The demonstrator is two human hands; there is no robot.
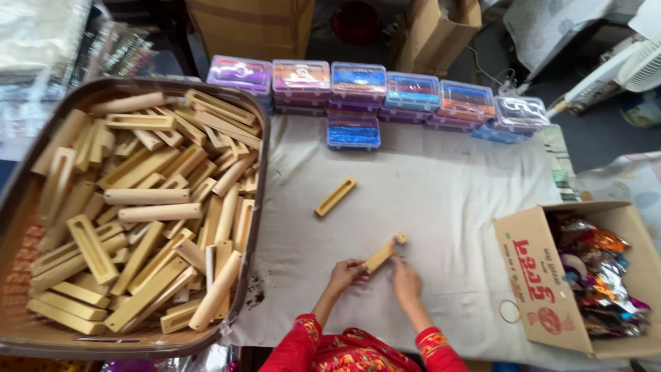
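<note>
A short tan wooden block (383, 254) lies tilted on the white cloth (454, 193) between my hands. My left hand (346, 273) grips its near end. My right hand (406, 277) rests beside it, fingers curled and touching its underside. Both wrists wear red patterned sleeves. A second wooden piece (335, 197), with a long slot, lies alone on the cloth farther away.
A big brown tray (21, 200) heaped with several slotted wooden pieces fills the left. A row of clear plastic boxes (358, 84) with coloured contents lines the far edge. An open cardboard box (537, 275) of shiny wrappers stands at the right.
</note>
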